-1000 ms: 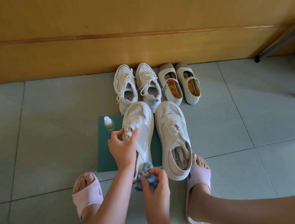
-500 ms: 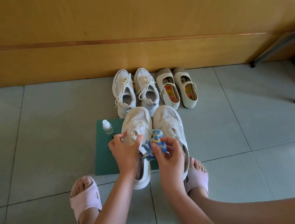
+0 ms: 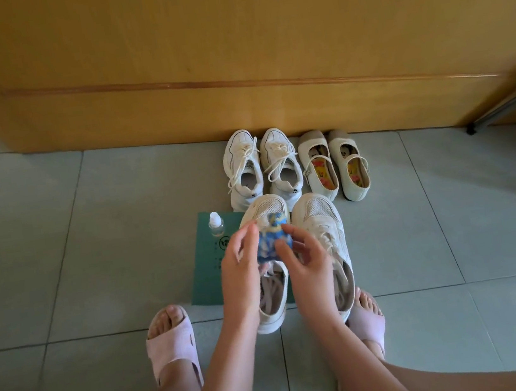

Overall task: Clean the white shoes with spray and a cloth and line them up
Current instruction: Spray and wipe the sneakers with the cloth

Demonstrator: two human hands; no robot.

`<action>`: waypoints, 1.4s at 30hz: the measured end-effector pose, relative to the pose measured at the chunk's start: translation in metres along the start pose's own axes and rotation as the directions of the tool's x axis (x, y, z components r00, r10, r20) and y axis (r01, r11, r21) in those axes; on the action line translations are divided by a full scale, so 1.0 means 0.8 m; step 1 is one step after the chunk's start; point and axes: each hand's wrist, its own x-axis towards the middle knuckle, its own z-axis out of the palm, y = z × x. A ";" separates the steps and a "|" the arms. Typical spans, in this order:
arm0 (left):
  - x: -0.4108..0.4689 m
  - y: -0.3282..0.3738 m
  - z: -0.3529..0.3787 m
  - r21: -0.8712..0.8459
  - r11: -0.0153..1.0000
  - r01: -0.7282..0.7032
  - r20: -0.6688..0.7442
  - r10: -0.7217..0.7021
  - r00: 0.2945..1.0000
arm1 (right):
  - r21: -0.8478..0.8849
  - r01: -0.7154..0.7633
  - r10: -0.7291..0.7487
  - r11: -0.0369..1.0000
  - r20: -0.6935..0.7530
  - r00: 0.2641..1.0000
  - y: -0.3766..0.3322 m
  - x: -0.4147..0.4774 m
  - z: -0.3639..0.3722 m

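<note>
Two large white mesh sneakers lie side by side, toes away from me: the left one [image 3: 265, 209] partly on a green mat [image 3: 208, 265], the right one [image 3: 321, 219] beside it. My left hand [image 3: 240, 269] and my right hand [image 3: 306, 263] both hold a blue and yellow cloth [image 3: 272, 238] above the left sneaker's laces. A small clear spray bottle [image 3: 216, 224] with a white cap stands on the mat, left of that sneaker's toe. Behind them, a pair of white lace-up sneakers [image 3: 261, 170] and a pair of cream strap shoes [image 3: 333, 164] stand in a row.
A wooden door or panel [image 3: 232, 66] closes off the far side, right behind the shoe row. Metal furniture legs [image 3: 509, 105] stand at the right. My feet in pink slippers [image 3: 171, 343] rest on the grey floor tiles near the sneakers' heels.
My right hand carried the cloth from the left sneaker's heel up to its laces. My left hand let go of the sneaker and took hold of the cloth too.
</note>
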 end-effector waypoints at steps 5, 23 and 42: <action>0.007 0.002 -0.016 -0.171 0.982 0.080 0.057 -0.071 0.996 | -0.016 0.005 -0.003 1.000 0.141 0.990 -0.006 -0.002 0.022; 0.060 -0.012 -0.027 0.406 0.880 -0.248 -0.115 0.318 0.941 | -0.796 -0.006 0.130 0.605 0.091 0.987 0.046 0.051 0.032; 0.194 -0.028 0.031 0.727 0.625 -0.285 0.059 0.356 0.932 | -0.773 0.097 0.067 0.627 0.177 0.982 0.069 0.060 0.004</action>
